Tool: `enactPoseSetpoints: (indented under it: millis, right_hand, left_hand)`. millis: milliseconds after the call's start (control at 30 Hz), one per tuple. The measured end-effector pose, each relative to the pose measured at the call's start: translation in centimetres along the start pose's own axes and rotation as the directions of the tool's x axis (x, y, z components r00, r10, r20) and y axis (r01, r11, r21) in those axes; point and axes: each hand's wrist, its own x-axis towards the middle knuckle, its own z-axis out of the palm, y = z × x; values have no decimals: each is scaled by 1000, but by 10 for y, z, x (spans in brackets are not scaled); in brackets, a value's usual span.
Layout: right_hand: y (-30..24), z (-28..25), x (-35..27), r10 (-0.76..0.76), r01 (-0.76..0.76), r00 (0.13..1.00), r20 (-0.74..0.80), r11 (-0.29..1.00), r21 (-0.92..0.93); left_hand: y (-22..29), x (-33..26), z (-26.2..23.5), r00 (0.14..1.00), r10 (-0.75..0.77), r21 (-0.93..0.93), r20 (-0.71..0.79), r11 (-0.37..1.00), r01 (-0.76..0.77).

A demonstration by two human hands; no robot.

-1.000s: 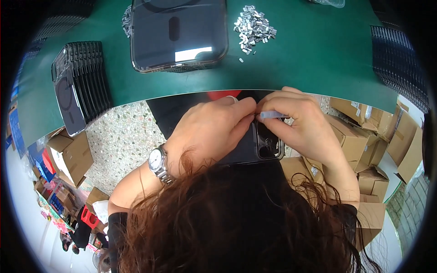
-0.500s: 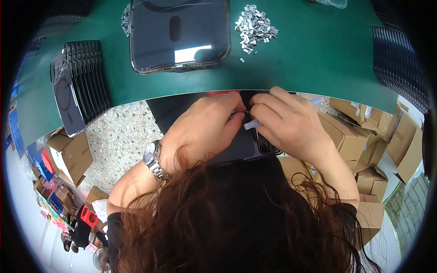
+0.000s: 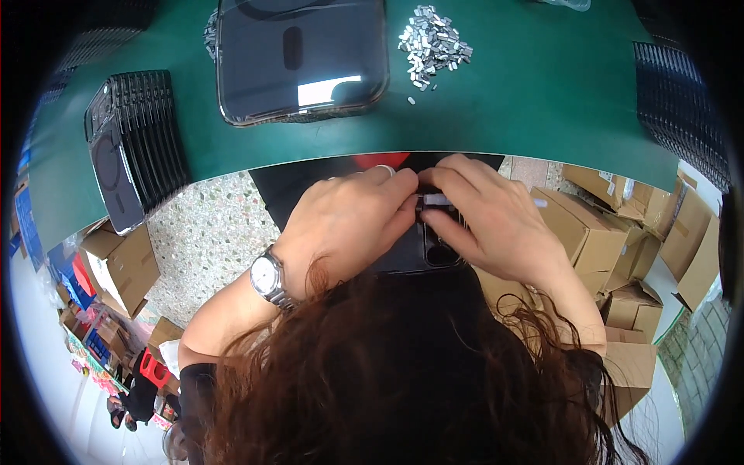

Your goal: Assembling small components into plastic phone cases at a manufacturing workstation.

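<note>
A dark phone case (image 3: 404, 257) with a camera cutout lies in my lap, below the table's edge. My left hand (image 3: 353, 213) is closed at its edge, thumb and fingertips pinched together there. In my right hand (image 3: 496, 217) is a pale, translucent pen-like stick (image 3: 439, 199). It lies roughly level, its near end against the case close to my left fingertips and its other end poking out behind my right hand. The fingers hide the spot where stick and case meet.
On the green table (image 3: 496, 116) stand a large stack of clear-edged dark cases (image 3: 302, 70), a heap of small silvery pieces (image 3: 434, 46) and a row of cases (image 3: 139, 147) at left. More cases (image 3: 682, 108) stand at right. Cardboard boxes (image 3: 593, 225) crowd the floor.
The stick has turned from slanting to nearly level, and my right fingers have shifted around it. My left hand has rolled slightly, drawing closer to the right.
</note>
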Motion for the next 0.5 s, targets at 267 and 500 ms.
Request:
enactPoseSetpoints:
  millis: [267,500]
  right_hand:
    - [-7,9,-13,68,-61,997,39,986,-157]
    - [-7,26,-6,-12,3,994,-107,996,-86]
  left_hand:
    - [4,-4,4,988,139,184,-64,975,-126]
    - [10,-20,-6,998,15,163,-65,987,-4]
